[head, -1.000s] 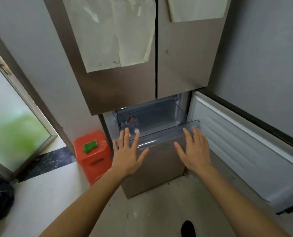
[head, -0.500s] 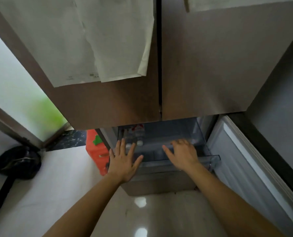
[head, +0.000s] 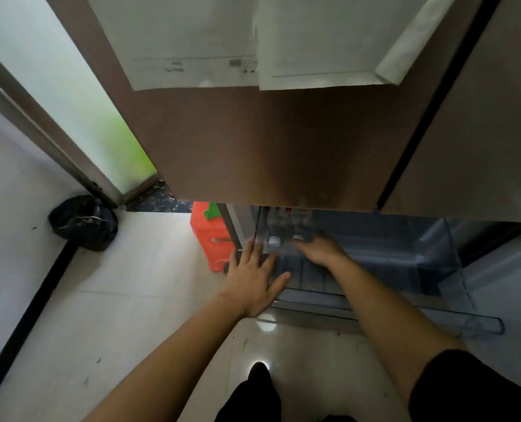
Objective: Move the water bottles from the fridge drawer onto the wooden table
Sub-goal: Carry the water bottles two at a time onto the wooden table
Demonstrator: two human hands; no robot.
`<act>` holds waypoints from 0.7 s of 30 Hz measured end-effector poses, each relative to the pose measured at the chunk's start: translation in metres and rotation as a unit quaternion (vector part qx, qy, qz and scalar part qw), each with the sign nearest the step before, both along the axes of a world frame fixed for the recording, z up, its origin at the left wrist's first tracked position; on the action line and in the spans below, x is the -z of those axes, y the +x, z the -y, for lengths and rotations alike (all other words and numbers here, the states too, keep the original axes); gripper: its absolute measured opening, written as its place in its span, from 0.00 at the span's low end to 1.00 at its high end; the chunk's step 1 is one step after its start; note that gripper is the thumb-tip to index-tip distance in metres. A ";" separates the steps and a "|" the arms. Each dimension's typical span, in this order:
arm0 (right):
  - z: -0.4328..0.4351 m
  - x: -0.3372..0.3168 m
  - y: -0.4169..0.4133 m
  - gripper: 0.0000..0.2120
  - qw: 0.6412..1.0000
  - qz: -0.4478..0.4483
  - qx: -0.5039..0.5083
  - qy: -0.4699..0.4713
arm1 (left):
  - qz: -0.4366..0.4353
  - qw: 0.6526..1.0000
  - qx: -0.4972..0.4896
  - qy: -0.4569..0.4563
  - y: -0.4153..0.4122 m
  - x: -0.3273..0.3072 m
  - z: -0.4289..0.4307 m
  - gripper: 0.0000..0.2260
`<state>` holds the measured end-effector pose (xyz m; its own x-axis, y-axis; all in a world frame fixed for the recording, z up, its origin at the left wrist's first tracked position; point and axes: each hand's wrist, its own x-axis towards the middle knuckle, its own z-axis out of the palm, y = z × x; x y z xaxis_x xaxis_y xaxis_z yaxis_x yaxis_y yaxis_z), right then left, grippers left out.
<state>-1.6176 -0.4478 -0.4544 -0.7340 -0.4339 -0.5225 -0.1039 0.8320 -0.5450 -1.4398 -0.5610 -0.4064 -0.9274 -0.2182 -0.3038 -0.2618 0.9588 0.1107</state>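
Note:
The clear fridge drawer [head: 454,300] is pulled out below the brown fridge doors. Two clear water bottles lie at its left rear, white caps toward me: the left bottle [head: 273,229] and the right bottle [head: 300,222]. My right hand [head: 321,249] reaches down inside the drawer, its fingertips at the right bottle's cap; I cannot tell whether it grips the bottle. My left hand [head: 253,277] is open with fingers spread, hovering over the drawer's left front corner and holding nothing. The upper fridge doors hide the bottles' far ends.
The closed upper fridge doors [head: 268,147] overhang the drawer, with papers stuck on them. A red plastic stool [head: 212,239] stands just left of the fridge. A black bag [head: 82,222] lies by the glass door. The pale lower fridge door stands open at the right.
My view has come closer and tilted down over the drawer. My right hand went from the drawer's front rim down inside, leftward to the bottles. My left hand stays spread at the left front.

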 end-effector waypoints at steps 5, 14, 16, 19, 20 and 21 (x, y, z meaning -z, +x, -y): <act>0.036 0.017 -0.009 0.27 0.999 -0.037 0.001 0.031 | -0.025 0.999 0.035 -0.018 -0.010 -0.001 0.012 0.30; -0.035 0.004 -0.019 0.13 0.991 0.003 0.004 0.133 | 0.059 0.997 0.038 0.037 -0.075 0.002 -0.002 0.26; -0.062 0.001 -0.019 0.16 0.984 -0.006 0.001 0.179 | 0.084 0.994 0.003 0.064 -0.092 0.012 -0.005 0.26; -0.092 0.002 -0.016 0.17 0.984 -0.001 0.004 0.180 | 0.122 0.987 -0.070 0.082 -0.111 0.030 0.001 0.27; -0.100 0.002 -0.015 0.17 0.986 0.010 0.012 0.165 | 0.138 0.984 -0.089 0.075 -0.116 0.035 0.004 0.28; -0.107 0.002 -0.013 0.18 0.988 0.021 0.014 0.153 | 0.155 0.981 -0.096 0.066 -0.120 0.040 0.007 0.29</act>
